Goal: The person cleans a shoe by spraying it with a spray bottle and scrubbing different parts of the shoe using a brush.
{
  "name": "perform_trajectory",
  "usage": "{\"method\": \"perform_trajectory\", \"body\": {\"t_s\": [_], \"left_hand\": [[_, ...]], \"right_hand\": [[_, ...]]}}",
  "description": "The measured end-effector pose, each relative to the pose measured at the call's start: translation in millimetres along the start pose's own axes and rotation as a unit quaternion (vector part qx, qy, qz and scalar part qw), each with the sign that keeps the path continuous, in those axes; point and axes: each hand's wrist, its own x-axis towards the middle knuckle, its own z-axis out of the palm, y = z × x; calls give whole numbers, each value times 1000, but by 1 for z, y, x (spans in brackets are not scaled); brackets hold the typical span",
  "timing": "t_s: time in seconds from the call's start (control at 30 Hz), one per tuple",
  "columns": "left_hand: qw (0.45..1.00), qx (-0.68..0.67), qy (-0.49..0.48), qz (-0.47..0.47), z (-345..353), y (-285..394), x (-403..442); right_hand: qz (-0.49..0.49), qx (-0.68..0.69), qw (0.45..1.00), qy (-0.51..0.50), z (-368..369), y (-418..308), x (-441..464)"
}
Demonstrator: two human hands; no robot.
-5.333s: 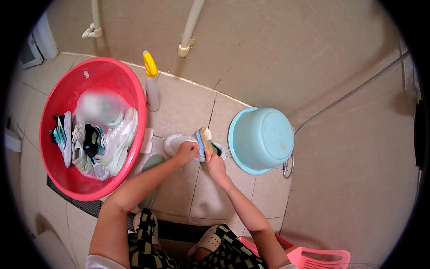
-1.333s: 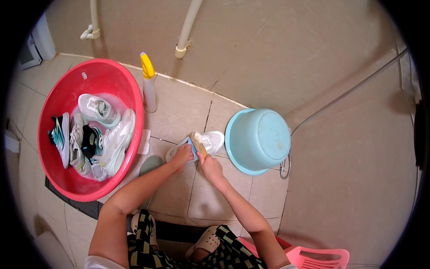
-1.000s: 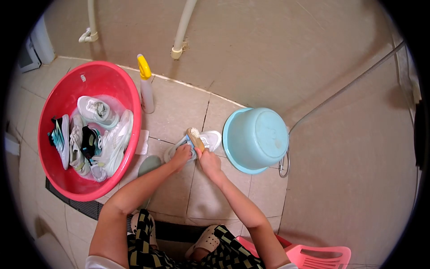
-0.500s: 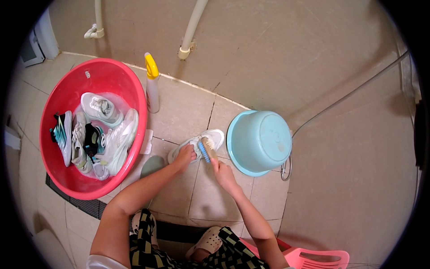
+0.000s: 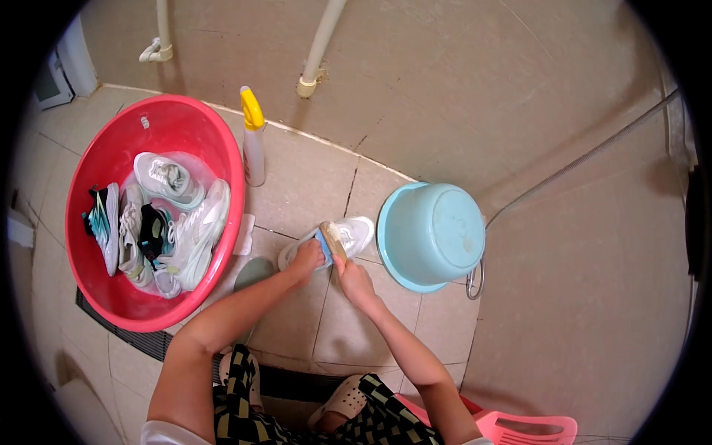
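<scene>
A white sneaker (image 5: 357, 233) lies on the tiled floor in front of me, its toe pointing right toward the blue basin. My left hand (image 5: 306, 258) is closed on the sneaker around its opening and tongue. In my right hand (image 5: 354, 281) is a scrub brush (image 5: 335, 242) with a wooden-coloured back and blue bristles. The brush lies over the laces, its bristle side turned left, close to the left fingers. Several wet shoes (image 5: 169, 180) sit in sudsy water inside the large red tub (image 5: 228, 141) on the left.
An upturned light blue basin (image 5: 452, 230) stands right of the sneaker, with a shower hose (image 5: 578, 152) behind it. A yellow-topped spray bottle (image 5: 253, 137) stands by the wall. A pink plastic stool or chair (image 5: 530, 429) is at lower right. Dark grating (image 5: 141, 337) runs beneath the tub.
My right hand has moved left and slightly up with the brush, bringing it from the sneaker's front across the laces toward my left hand. The left hand stays on the sneaker.
</scene>
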Motion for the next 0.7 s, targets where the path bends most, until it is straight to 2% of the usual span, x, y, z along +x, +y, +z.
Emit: {"method": "perform_trajectory", "body": {"t_s": [0.37, 0.43, 0.63, 0.7], "left_hand": [[1000, 6, -20, 19, 4, 5, -9], [1000, -6, -15, 12, 5, 6, -7], [999, -8, -40, 21, -6, -6, 5], [998, 5, -49, 26, -6, -7, 7]], "right_hand": [[-13, -50, 998, 45, -6, -3, 20], [-58, 87, 994, 7, -14, 7, 24], [8, 108, 994, 13, -31, 17, -12], [-4, 92, 996, 11, -26, 18, -23]]}}
